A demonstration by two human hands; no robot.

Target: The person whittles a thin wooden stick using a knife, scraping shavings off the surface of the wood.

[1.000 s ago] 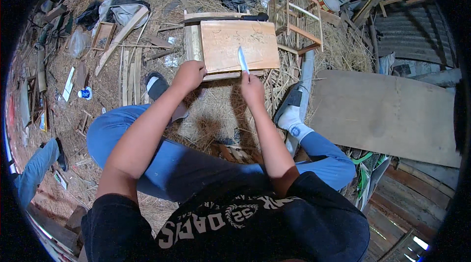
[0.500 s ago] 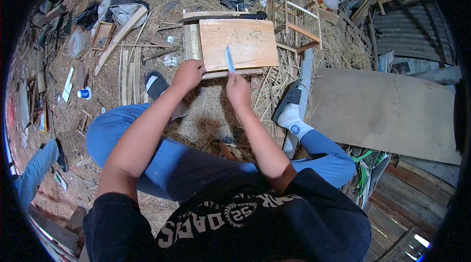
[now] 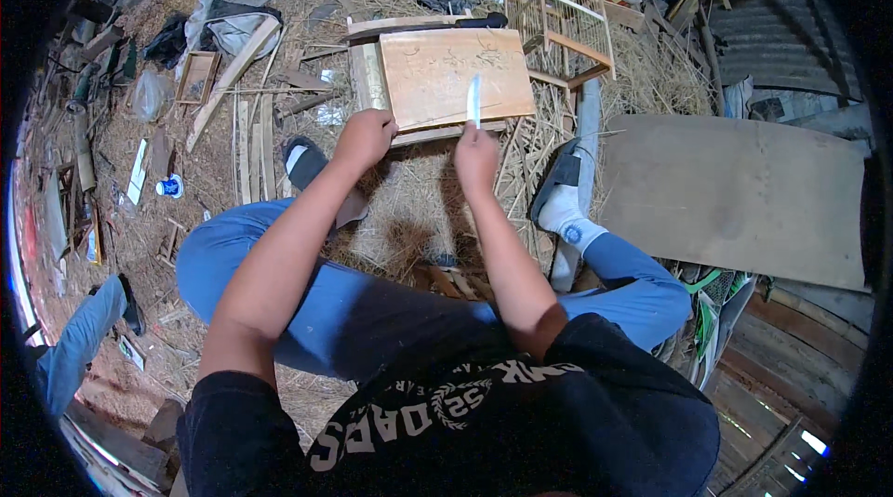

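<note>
My left hand (image 3: 367, 137) is closed at the near left corner of a light wooden board (image 3: 437, 74), pinching the end of a thin wooden strip (image 3: 423, 126) that lies along the board's near edge. My right hand (image 3: 477, 159) is wrapped round the handle of a knife (image 3: 474, 99), its pale blade pointing away from me over the strip. The handle is hidden in my fist. Small curled shavings lie on the far part of the board. Behind it rests a long blade with a black handle (image 3: 482, 22).
A wooden birdcage frame (image 3: 563, 23) stands beyond the board's right corner. Loose sticks and straw cover the ground. To the right lies a large brown sheet (image 3: 735, 190); slats (image 3: 256, 148) and a blue-and-white cup (image 3: 170, 186) lie to the left. Another person's leg (image 3: 84, 339) shows at lower left.
My right hand has moved the knife to the right along the strip, and its blade now stands more upright in the picture. My left hand keeps its pinch at the board's corner.
</note>
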